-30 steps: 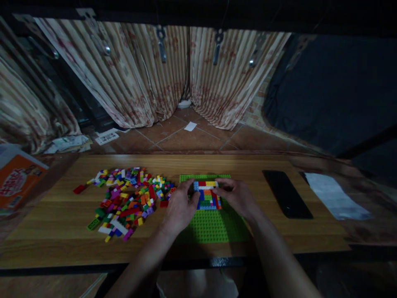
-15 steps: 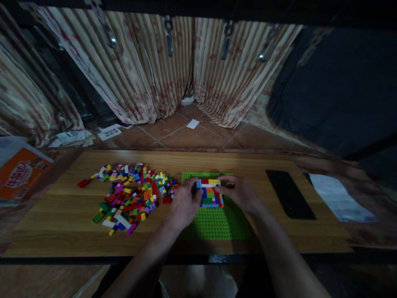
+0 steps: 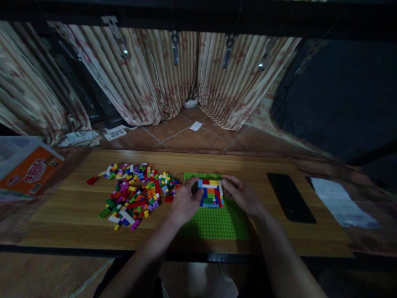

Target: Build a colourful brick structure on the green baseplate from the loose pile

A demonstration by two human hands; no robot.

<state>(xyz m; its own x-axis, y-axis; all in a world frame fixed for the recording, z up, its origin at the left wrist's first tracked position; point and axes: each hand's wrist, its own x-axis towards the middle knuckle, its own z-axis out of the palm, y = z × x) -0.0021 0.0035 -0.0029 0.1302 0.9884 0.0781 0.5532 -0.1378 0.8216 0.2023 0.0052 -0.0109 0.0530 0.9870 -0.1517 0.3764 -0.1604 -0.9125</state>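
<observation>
The left hand (image 3: 183, 203) covers part of the left edge of the brick build (image 3: 211, 194), which sits on the far half of the green baseplate (image 3: 220, 225), between the hands. The hands are apart, thumb and fingers curved about its two sides; whether either grips a brick is too small and dim to tell. The right hand (image 3: 241, 194) and the forearms hide parts of the baseplate's sides. A clear tub (image 3: 32, 165) with an orange label is cut off at the left. Loose bricks (image 3: 136, 192) spread over the tabletop (image 3: 74, 219) beside the left hand; a black slab (image 3: 290, 198) lies to the right.
</observation>
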